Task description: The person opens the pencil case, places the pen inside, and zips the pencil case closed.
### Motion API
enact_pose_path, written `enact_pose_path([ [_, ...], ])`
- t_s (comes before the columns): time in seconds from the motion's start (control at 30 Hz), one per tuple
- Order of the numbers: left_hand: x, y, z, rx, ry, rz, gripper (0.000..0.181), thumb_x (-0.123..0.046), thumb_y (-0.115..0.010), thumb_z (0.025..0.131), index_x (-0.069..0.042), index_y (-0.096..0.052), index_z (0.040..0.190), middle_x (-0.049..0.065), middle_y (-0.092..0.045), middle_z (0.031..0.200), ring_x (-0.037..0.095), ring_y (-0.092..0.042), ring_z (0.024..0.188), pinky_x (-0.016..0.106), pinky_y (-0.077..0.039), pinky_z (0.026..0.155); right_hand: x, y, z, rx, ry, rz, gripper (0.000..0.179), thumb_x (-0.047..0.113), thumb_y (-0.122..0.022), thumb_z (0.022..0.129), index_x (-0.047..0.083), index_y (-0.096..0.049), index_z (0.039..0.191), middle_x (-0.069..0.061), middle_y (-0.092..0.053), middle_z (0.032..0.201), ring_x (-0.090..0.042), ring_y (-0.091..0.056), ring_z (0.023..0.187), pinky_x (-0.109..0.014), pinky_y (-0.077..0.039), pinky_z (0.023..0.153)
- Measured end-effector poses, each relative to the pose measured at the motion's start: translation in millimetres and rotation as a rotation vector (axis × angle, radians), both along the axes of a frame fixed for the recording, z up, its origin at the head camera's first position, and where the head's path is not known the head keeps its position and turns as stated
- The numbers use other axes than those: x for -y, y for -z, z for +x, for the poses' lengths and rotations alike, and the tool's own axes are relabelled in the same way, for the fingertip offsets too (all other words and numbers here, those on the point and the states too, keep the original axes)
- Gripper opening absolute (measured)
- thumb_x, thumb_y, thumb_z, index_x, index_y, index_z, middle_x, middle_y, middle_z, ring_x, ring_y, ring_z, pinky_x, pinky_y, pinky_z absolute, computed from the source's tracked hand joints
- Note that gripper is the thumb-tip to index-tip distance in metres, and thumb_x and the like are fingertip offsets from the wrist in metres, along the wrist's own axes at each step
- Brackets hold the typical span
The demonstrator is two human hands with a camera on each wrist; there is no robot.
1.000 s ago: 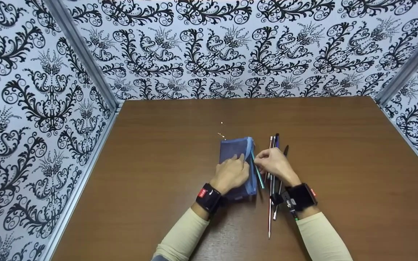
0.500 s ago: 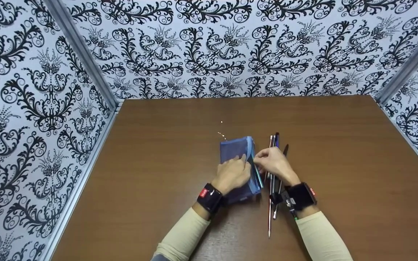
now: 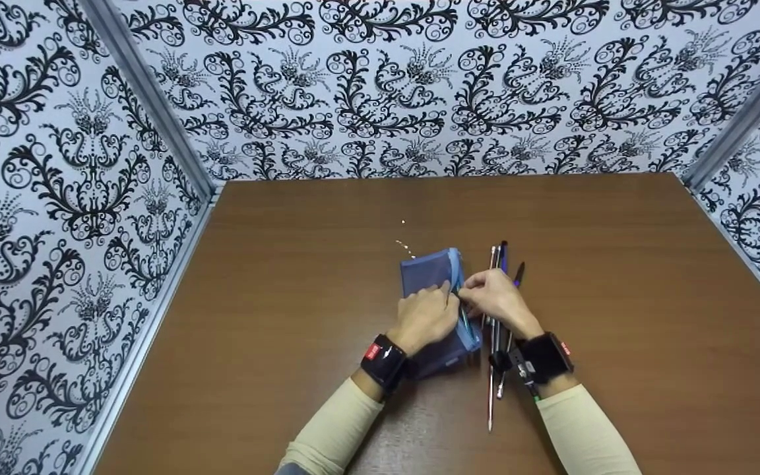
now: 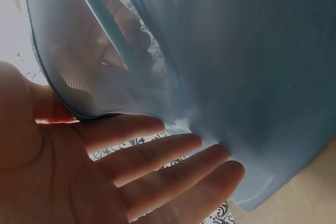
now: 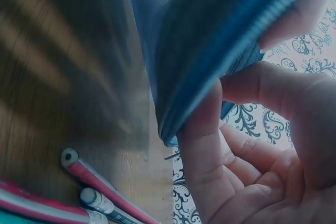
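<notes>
A blue mesh pencil case stands tilted on the table, its zipper undone along the right side. My left hand holds the case near its opening, the edge passing between thumb and index finger in the left wrist view. The other fingers lie along the mesh. My right hand pinches the zipped edge of the opening between thumb and fingertips. A teal pencil shows through the mesh, inside the case's mouth. Part of it is hidden by my hands.
Just right of the case lie several pencils and pens on the wooden table, including a red-striped pencil, a blue-capped pen and a dark pen. A small beaded string trails behind the case. Patterned walls enclose the table.
The teal pencil has gone from beside the opening to inside it. The near end of the case has swung right and toward me, with my left hand shifting slightly right.
</notes>
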State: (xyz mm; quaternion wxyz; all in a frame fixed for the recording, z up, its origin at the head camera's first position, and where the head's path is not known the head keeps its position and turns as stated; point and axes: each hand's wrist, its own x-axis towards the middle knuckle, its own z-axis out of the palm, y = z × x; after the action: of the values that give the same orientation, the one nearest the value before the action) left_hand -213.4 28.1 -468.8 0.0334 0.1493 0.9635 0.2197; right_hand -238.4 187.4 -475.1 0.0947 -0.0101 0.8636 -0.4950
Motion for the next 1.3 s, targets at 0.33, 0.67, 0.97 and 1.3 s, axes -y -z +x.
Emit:
enact_pose_path([
  [0.33,-1.1,1.9,-0.9,-0.023,-0.006,0.029,0.05,-0.033,-0.031,0.102,-0.013,-0.057,0.14,0.008,-0.068,0.126,0.033,-0.067,0.108,0.05,-0.053,0.083,1.2,0.6,0.0,0.022,-0.001,0.005,0.014,0.009,-0.065,0.088,-0.003,-0.073,0.089,-0.009,-0.072,0.078,-0.015,-0.068,0.057,-0.029,-0.057,0.058],
  [0.67,-2.1,3.3,-2.1,-0.049,-0.029,0.061,0.048,-0.031,-0.033,0.101,-0.014,-0.061,0.137,0.01,-0.07,0.12,0.033,-0.07,0.101,0.049,-0.054,0.076,2.4,2.5,0.0,0.016,-0.006,0.027,0.016,0.011,-0.067,0.088,-0.003,-0.074,0.092,-0.009,-0.073,0.076,-0.012,-0.067,0.057,-0.027,-0.056,0.057],
  [0.97,-2.2,3.9,-2.4,-0.062,-0.033,0.062,0.046,-0.031,-0.034,0.101,-0.016,-0.064,0.133,0.011,-0.073,0.111,0.032,-0.071,0.092,0.046,-0.053,0.07,3.2,4.7,-0.7,0.009,-0.015,0.014,0.016,0.007,-0.064,0.089,-0.006,-0.073,0.092,-0.01,-0.072,0.074,-0.011,-0.066,0.056,-0.026,-0.056,0.056],
  [1.3,-2.0,6.5,-2.9,-0.076,-0.029,0.073,0.043,-0.031,-0.038,0.101,-0.016,-0.066,0.13,0.011,-0.074,0.101,0.029,-0.07,0.08,0.042,-0.052,0.063,3.4,3.6,0.1,0.003,-0.024,0.033,0.015,0.008,-0.064,0.088,-0.004,-0.074,0.088,-0.008,-0.072,0.073,-0.012,-0.066,0.058,-0.027,-0.056,0.058],
])
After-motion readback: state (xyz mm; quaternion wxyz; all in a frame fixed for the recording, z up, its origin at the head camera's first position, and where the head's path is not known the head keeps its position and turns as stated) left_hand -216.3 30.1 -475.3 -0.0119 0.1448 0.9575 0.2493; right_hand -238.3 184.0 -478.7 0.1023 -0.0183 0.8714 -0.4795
